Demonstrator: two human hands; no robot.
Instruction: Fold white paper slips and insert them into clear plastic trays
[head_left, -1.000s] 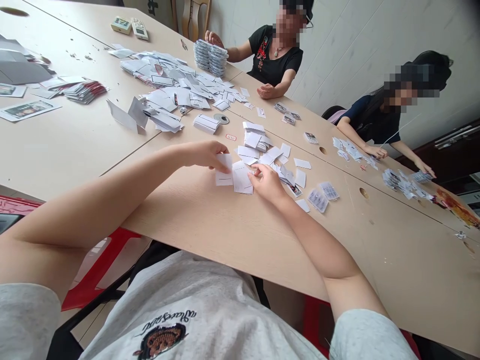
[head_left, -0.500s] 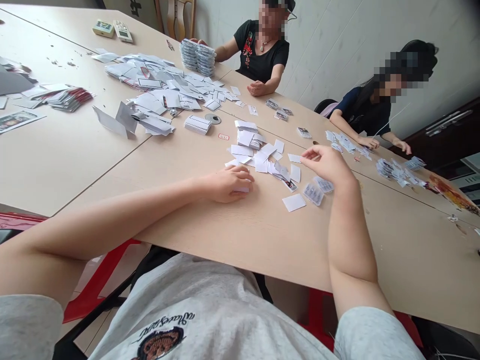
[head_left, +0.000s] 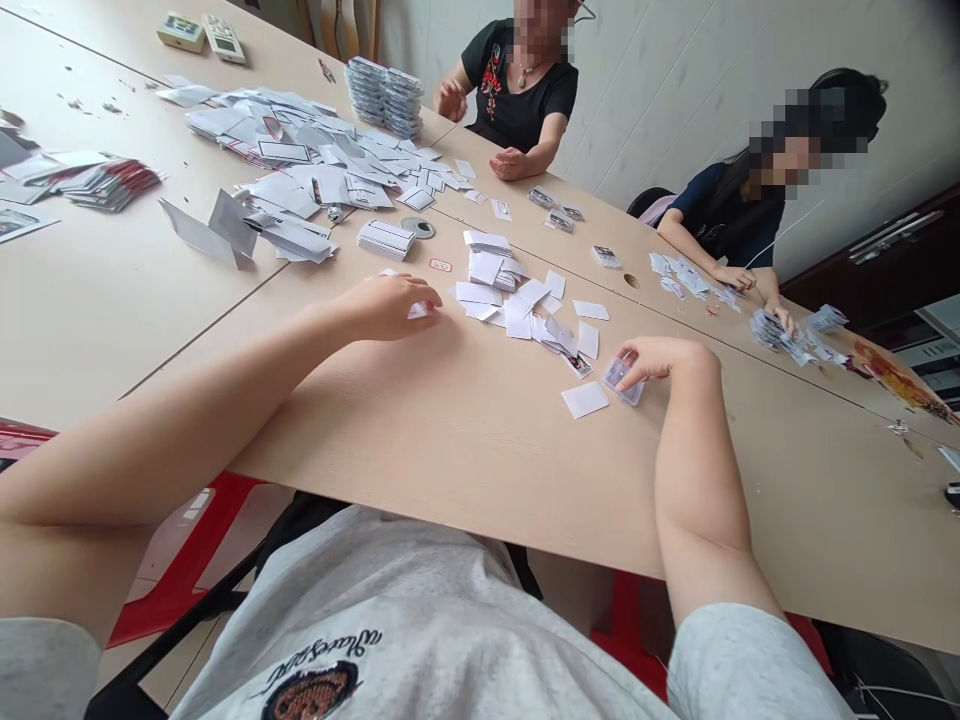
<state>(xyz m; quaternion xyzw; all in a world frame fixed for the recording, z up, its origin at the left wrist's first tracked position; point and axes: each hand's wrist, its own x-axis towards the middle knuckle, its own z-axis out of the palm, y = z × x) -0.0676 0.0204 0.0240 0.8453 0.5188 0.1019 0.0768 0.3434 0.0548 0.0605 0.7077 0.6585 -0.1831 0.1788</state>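
My left hand (head_left: 390, 306) is low over the table with its fingers curled down around small white cards (head_left: 420, 311); how many is hidden. To the right, my right hand (head_left: 649, 358) has its thumb and fingers on a small clear plastic case (head_left: 621, 388), which lies on the table. Beside that case is a single white card (head_left: 586, 400). Between my hands spreads a loose heap of white cards (head_left: 519, 318), one with a printed picture showing. Another white card (head_left: 591, 310) lies just beyond the right hand.
A large pile of folded white papers (head_left: 300, 150) covers the table's left middle, with a neat card stack (head_left: 385, 240) near it. Tall stacks of packed cases (head_left: 384, 97) stand before one co-worker (head_left: 525, 90). Another co-worker (head_left: 724, 215) handles small pieces at the right.
My left hand has moved left and away from the heap with the white cards. My right hand has left a white card and come back onto the clear case. The far co-worker's hand left the stacks.
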